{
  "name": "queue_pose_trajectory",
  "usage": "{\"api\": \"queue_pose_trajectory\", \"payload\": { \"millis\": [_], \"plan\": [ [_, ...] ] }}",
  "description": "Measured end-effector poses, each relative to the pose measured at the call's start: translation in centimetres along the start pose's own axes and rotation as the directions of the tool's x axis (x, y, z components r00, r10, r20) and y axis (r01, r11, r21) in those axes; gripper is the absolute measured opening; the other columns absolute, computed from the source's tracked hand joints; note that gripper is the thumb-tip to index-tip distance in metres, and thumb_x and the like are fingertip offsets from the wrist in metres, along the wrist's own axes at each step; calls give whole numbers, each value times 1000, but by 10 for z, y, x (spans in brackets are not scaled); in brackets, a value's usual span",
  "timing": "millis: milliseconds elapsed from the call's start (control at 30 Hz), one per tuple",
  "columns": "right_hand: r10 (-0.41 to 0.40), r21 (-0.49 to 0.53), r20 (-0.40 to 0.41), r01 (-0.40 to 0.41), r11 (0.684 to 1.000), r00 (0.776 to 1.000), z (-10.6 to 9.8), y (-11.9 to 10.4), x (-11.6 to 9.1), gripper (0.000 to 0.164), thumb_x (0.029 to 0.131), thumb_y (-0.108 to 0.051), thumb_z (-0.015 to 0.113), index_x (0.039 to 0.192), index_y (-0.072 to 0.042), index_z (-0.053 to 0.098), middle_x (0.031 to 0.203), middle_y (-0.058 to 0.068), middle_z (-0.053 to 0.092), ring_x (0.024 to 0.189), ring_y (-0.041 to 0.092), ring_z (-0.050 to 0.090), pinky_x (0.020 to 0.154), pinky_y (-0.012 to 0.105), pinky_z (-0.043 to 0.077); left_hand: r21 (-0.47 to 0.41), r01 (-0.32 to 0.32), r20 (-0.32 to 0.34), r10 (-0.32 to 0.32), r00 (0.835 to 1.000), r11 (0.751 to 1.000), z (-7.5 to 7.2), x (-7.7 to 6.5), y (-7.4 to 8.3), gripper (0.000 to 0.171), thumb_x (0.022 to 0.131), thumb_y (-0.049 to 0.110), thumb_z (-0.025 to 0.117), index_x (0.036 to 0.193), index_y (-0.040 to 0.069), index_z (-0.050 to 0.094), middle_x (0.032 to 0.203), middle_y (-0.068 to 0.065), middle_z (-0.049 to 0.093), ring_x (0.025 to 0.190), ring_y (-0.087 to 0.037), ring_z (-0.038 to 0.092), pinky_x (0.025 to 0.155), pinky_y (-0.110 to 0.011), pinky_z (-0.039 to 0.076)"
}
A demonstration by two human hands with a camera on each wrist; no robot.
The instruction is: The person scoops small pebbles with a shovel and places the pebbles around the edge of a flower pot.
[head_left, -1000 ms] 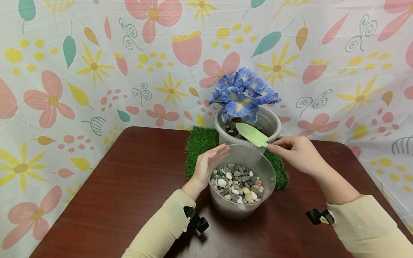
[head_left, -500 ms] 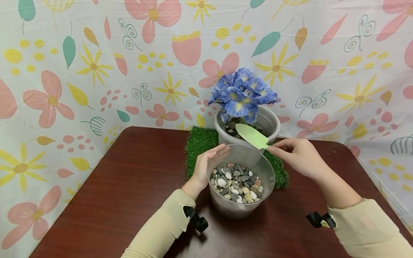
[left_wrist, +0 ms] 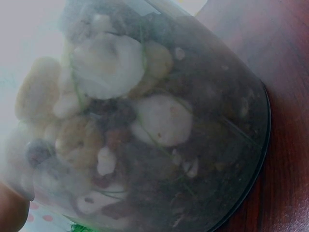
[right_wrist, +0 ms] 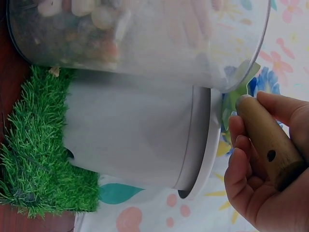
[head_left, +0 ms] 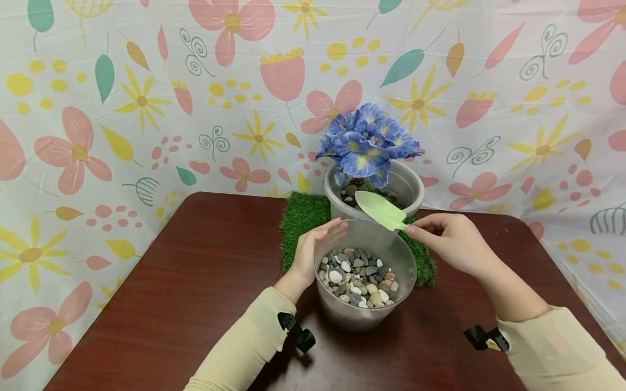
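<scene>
My right hand grips the wooden handle of a small garden trowel, its pale green blade pointing left. In the head view, that blade overlaps the grey pot's front edge and the far rim of a clear plastic tub. No stones show on the blade. Mixed pebbles cover the inside of the tub, which stands on the table. Along the tub's left wall, my left hand rests with extended fingers. Through the cloudy wall, the left wrist view shows pebbles and darker material below.
Behind the tub, a grey flowerpot bearing blue flowers and dark stones stands on an artificial grass mat. The brown table ends at a flower-printed cloth backdrop.
The trowel blade has dropped slightly toward the tub's far rim, with my right hand shifting a little. My left hand and the tub stay in place.
</scene>
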State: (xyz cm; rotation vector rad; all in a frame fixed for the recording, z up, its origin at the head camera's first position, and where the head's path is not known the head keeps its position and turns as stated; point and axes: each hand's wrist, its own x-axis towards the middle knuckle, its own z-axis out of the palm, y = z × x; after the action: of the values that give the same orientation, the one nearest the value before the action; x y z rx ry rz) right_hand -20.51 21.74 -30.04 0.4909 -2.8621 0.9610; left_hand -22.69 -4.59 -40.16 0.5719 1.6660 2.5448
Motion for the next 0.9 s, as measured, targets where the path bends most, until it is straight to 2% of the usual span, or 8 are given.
{"api": "queue_pose_trajectory", "payload": {
  "millis": [400, 900],
  "plan": [
    [-25, -23, -12, 25, 999, 1000, 4, -5, -3, 33, 89, -43, 61, 96, -13, 73, 55, 0, 50, 46, 13, 44, 42, 26, 36, -4, 1, -2, -1, 1000, 1000, 1, 0, 1, 52, 91, 11, 32, 135, -16, 39, 134, -36, 44, 128, -45, 44, 112, -44, 37],
    [-60, -40, -25, 59, 997, 998, 9, -7, -5, 29, 89, -38, 62, 94, -12, 73, 60, -1, 55, 48, 10, 43, 42, 25, 36, 6, 12, 0, -12, 1000, 1000, 0, -1, 1, 52, 92, 12, 32, 136, -13, 40, 135, -35, 43, 128, -44, 44, 112, -44, 37]
  ]
}}
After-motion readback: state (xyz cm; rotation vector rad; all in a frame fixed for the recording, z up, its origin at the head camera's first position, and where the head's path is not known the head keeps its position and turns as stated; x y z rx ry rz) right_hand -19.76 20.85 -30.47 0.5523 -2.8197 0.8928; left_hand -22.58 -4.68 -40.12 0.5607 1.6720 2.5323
